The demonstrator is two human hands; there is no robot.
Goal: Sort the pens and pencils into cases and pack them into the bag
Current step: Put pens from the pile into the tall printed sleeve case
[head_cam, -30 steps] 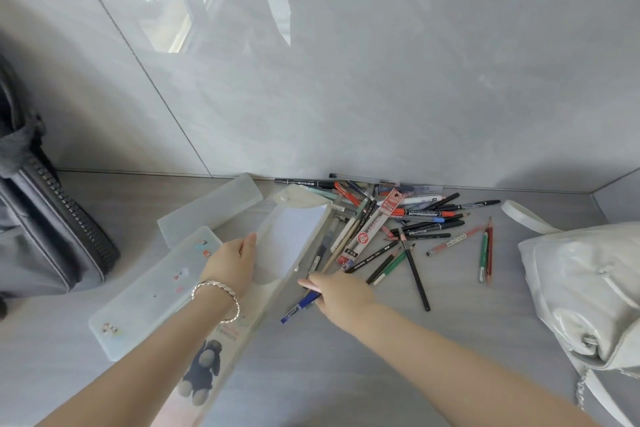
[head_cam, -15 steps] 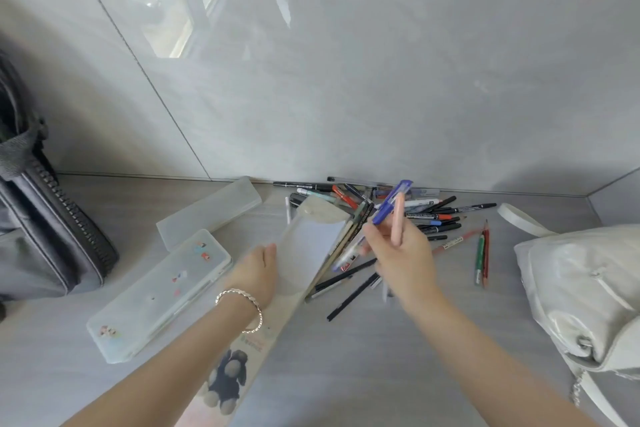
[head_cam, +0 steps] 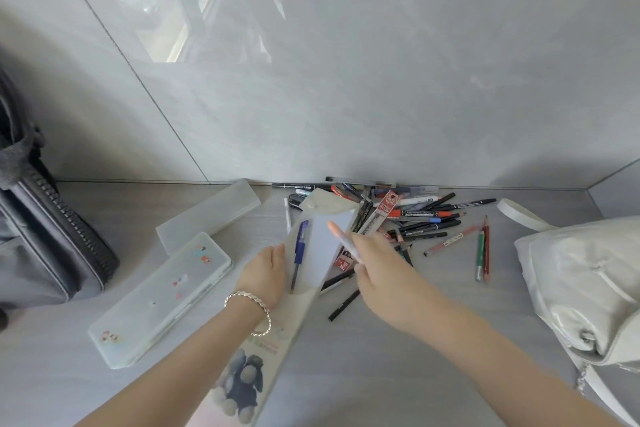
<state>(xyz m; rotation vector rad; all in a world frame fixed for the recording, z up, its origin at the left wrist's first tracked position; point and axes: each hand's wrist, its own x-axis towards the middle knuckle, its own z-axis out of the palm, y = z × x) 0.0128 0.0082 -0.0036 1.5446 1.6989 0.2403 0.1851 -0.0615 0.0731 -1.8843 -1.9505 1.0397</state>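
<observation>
Soft even daylight, window glare on glossy wall [head_cam: 180, 21], faint shadows, wide-angle edge bending, motion-blurred right hand [head_cam: 377, 267]

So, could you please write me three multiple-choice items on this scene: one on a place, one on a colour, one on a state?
1. Where is the blue pen?
A. inside the open case
B. on the white bag
C. in the pile by the wall

2. What colour is the pen in the right hand?
A. green
B. pale pink
C. black

3. The sticker-decorated case is:
A. held open
B. standing upright
C. lying flat, shut

Answers: 1 A, it lies in the open case the left hand holds. 2 B, the pink pen sticks out above the fingers. 3 C, it rests shut on the table, untouched.
</observation>
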